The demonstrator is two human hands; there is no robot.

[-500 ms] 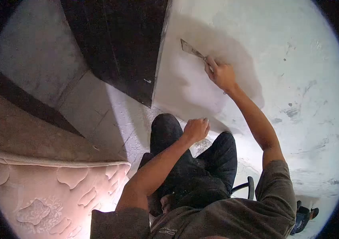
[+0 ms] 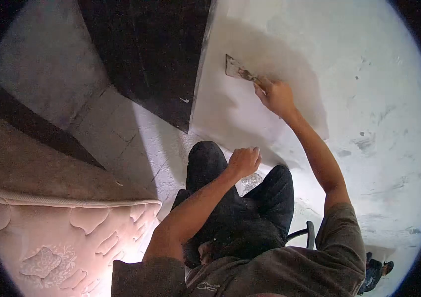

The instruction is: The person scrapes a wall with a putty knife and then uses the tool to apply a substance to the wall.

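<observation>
My right hand (image 2: 278, 98) is closed around the handle of a putty knife (image 2: 235, 68). The knife's broad blade points up and left, at the pale wall (image 2: 289, 39), where my arm and hand cast a shadow. Smudges of filler or dirt show on the blade. Over my knees, my left hand (image 2: 244, 162) is curled into a fist near the foot of the wall. A whitish spot shows at its thumb side, and the inside of the fist is hidden, so I cannot tell what it holds.
A dark panel (image 2: 156, 54) borders the wall on the left. A pink quilted mattress (image 2: 91, 237) stands at the lower left, near the tiled floor (image 2: 116, 128). A black curved bar (image 2: 310, 235) is beside my right leg. Dark scuffs and small pits mark the wall's right part.
The putty knife has turned in my right hand, its blade face now showing broader, and has shifted slightly down. My left hand stays almost in place.
</observation>
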